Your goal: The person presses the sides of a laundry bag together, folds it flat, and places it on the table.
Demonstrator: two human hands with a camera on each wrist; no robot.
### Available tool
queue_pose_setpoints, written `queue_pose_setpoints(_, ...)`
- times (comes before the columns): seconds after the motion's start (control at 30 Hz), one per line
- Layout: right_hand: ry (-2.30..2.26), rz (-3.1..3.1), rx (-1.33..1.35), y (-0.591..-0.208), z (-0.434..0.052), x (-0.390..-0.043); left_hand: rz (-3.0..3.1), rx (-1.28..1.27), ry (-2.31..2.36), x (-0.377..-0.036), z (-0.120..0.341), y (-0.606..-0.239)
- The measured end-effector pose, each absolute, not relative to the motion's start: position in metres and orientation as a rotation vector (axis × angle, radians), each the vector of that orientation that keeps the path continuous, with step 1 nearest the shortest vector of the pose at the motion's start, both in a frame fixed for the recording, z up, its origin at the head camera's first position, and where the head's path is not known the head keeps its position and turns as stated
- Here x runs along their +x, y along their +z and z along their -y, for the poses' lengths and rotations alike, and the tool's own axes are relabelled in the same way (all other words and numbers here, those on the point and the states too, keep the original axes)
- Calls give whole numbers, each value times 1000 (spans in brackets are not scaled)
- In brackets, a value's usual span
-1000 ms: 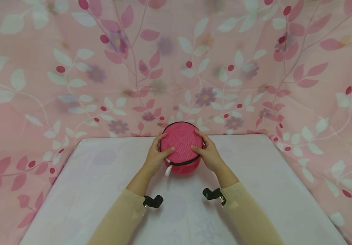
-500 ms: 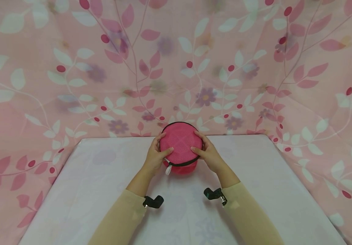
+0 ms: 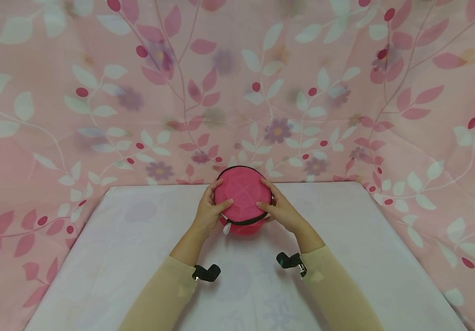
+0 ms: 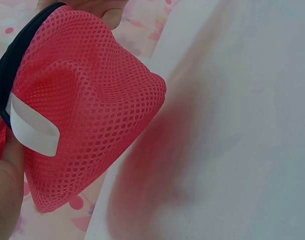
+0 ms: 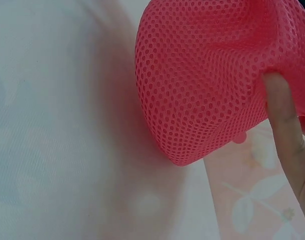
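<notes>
Mesh pouch (image 3: 243, 198), soft and pink, sits pinched between left hand (image 3: 209, 209) and right hand (image 3: 280, 209); squeezing could collapse it onto the desk (image 3: 138, 257).

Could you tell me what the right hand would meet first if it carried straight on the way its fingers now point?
Probably the pink mesh pouch itself: the right hand already grips its right side, fingers pointing inward toward the left hand opposite.
</notes>
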State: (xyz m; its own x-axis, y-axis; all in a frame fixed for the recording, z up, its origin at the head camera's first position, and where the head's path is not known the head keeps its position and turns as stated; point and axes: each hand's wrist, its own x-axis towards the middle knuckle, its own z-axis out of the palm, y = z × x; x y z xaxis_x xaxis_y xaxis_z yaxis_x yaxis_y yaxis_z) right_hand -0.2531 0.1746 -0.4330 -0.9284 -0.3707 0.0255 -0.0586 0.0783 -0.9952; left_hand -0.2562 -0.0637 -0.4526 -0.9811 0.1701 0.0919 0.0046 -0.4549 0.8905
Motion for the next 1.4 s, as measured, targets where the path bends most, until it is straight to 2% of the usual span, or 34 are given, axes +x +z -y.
queue_pose_setpoints(0.53, -2292, -1825, -398, -440, -166, -255, -1571, 263, 2565, -255, 63, -456)
queue_pose_setpoints(1.4, -2375, -1619, -437, -441, -168, -255, -1700, 357, 2469, -260, 71, -460)
